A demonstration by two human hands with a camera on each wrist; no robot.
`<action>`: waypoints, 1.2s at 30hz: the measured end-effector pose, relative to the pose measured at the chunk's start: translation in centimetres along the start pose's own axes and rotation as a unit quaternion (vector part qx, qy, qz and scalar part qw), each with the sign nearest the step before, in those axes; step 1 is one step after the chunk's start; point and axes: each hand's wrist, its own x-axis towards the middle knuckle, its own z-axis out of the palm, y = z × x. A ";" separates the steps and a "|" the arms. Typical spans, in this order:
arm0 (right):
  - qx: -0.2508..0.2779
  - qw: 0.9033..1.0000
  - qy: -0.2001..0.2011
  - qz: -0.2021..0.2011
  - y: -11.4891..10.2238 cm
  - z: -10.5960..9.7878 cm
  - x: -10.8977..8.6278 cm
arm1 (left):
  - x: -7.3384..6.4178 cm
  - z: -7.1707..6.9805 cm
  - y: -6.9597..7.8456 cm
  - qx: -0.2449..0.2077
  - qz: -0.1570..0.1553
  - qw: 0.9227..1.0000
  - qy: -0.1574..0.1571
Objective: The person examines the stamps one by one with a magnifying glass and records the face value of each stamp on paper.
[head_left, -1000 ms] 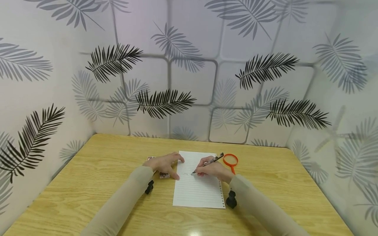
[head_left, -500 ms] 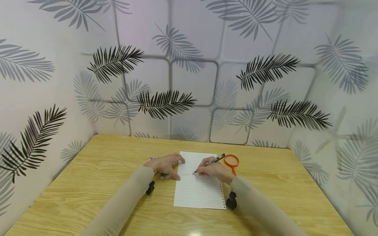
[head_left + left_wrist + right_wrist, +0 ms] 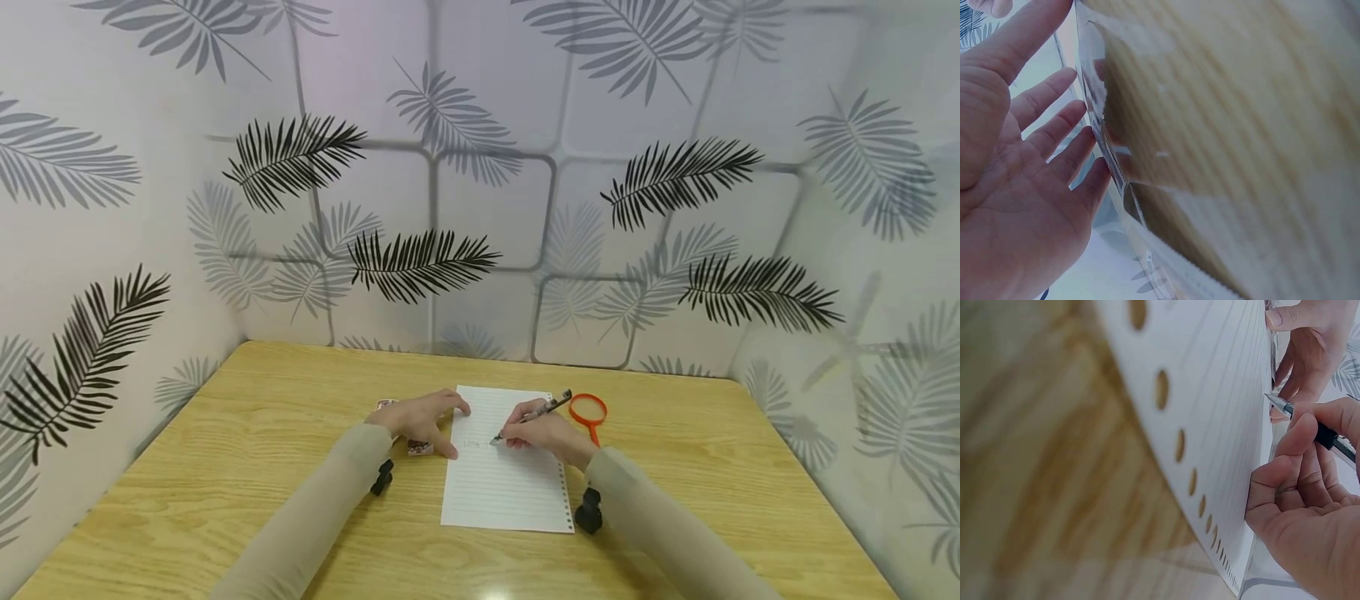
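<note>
A sheet of lined paper (image 3: 504,496) with punched holes along its right edge lies on the table, and faint handwriting (image 3: 474,444) runs across its middle. My right hand (image 3: 546,435) pinches a pen (image 3: 1327,436) with a dark grip, its tip at the paper at the end of the written line. The other fingers of that hand curl against the sheet. My left hand (image 3: 422,419) rests at the paper's left edge, fingers spread, thumb and a fingertip on the sheet. Beneath it, a small printed item (image 3: 420,447) is mostly hidden, its kind unclear.
Just right of the paper's upper part lies an orange magnifying glass (image 3: 588,408), its handle partly behind the right wrist. The wooden table (image 3: 225,450) meets leaf-patterned walls (image 3: 480,308) at the back and sides. Dark devices sit on both wrists.
The pen tip has shifted very slightly along the written line. My left hand holds its place on the paper's edge. The head view has moved by a hair.
</note>
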 end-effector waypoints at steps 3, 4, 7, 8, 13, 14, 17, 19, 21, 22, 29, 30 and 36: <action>-0.002 1.000 0.003 0.002 0.0 0.0 0.0 | 0.0 0.0 0.0 0.000 0.000 1.000 0.001; -0.003 1.000 0.003 0.002 0.0 0.0 0.0 | 0.0 0.1 0.0 -0.001 -0.001 1.000 0.002; -0.005 1.000 -0.003 -0.001 0.0 0.0 0.0 | 0.0 0.1 0.0 -0.002 -0.001 1.000 0.003; -0.006 1.000 -0.005 -0.002 0.0 0.0 0.0 | 0.0 0.1 0.0 -0.002 -0.001 1.000 0.004; -0.007 1.000 -0.012 -0.007 0.0 -0.1 0.0 | -0.1 0.1 0.0 0.001 -0.002 1.000 0.004; -0.005 1.000 -0.012 -0.008 -0.1 -0.1 0.0 | -0.1 0.1 0.1 0.003 -0.002 1.000 0.005; 0.000 1.000 -0.010 -0.009 -0.1 -0.2 -0.1 | 0.0 0.0 0.1 0.006 0.000 1.000 0.005; 0.004 1.000 -0.010 -0.008 -0.1 -0.3 -0.1 | 0.0 0.0 0.1 0.006 0.000 1.000 0.004; 0.007 1.000 -0.009 -0.003 -0.1 -0.4 -0.2 | 0.0 0.0 0.1 0.003 -0.001 1.000 0.004; 0.006 1.000 -0.008 -0.003 -0.1 -0.4 -0.1 | -0.1 0.1 0.1 0.002 -0.002 1.000 0.004; 0.002 1.000 -0.006 0.007 0.2 -0.7 -0.1 | -0.1 0.1 -0.1 0.000 -0.007 1.000 0.000; 0.000 1.000 -0.006 0.007 0.2 -0.7 -0.1 | -0.1 0.1 -0.1 0.002 -0.006 1.000 0.000; 0.001 1.000 -0.006 0.007 0.2 -0.8 -0.1 | 0.1 0.2 -0.2 0.011 -0.003 1.000 0.000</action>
